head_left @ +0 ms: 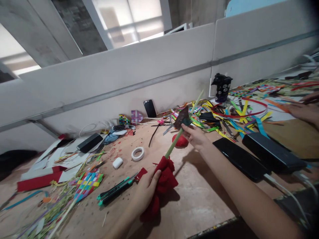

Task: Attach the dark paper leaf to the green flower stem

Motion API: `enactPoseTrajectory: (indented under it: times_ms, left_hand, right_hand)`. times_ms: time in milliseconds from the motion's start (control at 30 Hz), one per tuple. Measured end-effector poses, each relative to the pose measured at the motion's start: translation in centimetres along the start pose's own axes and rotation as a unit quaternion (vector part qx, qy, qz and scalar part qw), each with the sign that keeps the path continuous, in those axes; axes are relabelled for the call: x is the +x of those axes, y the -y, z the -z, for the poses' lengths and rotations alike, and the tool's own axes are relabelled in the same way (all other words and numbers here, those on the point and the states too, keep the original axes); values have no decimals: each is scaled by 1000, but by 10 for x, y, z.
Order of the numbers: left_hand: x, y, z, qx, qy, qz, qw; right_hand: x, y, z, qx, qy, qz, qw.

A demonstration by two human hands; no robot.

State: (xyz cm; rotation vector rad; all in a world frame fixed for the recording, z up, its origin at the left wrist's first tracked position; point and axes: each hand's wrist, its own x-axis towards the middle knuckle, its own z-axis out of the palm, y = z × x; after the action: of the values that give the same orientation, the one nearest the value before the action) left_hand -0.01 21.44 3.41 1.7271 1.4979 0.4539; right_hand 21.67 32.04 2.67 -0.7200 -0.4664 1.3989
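My left hand point(147, 189) grips the red fabric flower point(163, 179); my right hand point(195, 136) pinches its green stem point(181, 129) and a dark leaf point(181, 117). No readable writing.

lighting even and moderately bright, sourced from the pale window panes point(134, 20) above the partition; panes blown out to near white. soft shadows fall under the forearms onto the table point(199, 199). strong wide-angle bending at all edges, corners darkened. right margin smeared, the neighbouring person's hand point(305, 111) blurred. centre acceptably sharp, slight grain.
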Motion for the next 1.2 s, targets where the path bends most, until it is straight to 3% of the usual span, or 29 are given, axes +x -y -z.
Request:
enactPoseTrajectory:
  times_ms: [167,500,800,1100,1200]
  left_hand:
    - [-4,-4,-3,23,18,-5,1000]
    - [-3,-2,6,36,26,-13,999]
    - [-1,2,6,46,2,-36,998]
    - [-2,-3,19,97,51,-55,992]
    - [-3,-4,20,108,51,-56,991]
  right_hand:
    - [11,28,15,36,-92,10,995]
    - [16,35,28,63,-100,40,992]
    - [18,29,24,91,-89,42,991]
    - [26,64,56,136,-209,129,960]
    - [27,73,65,145,-217,134,956]
